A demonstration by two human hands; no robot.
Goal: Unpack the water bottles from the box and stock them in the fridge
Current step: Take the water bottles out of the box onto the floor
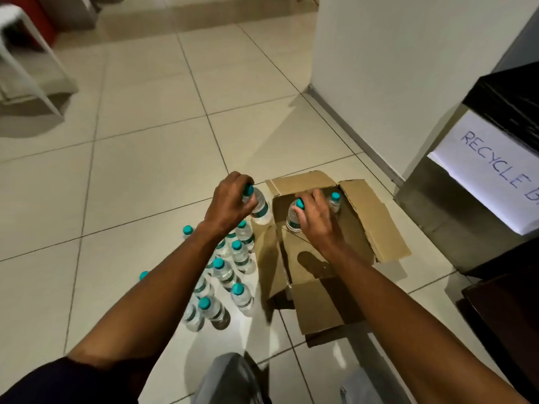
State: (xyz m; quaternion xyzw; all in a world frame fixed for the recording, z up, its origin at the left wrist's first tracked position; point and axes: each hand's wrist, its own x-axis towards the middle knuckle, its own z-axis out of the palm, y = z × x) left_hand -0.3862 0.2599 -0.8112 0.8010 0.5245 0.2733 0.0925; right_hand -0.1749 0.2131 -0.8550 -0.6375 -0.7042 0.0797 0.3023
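Observation:
An open cardboard box [376,225] lies on the tiled floor, flaps spread. My left hand [230,199] grips a clear water bottle with a teal cap [261,208] by its neck, just left of the box's edge. My right hand [313,212] grips a second bottle [293,220] by its cap, inside the box. One more bottle [335,201] stands in the box's far corner. Several bottles [233,272] stand clustered on the floor left of the box, partly hidden by my left forearm.
A metal bin with a "RECYCLE" paper sign [493,170] stands right of the box, against a white wall [393,68]. A dark cabinet [507,316] is at the lower right. A white chair [26,62] stands far left. My knees [233,380] show at the bottom.

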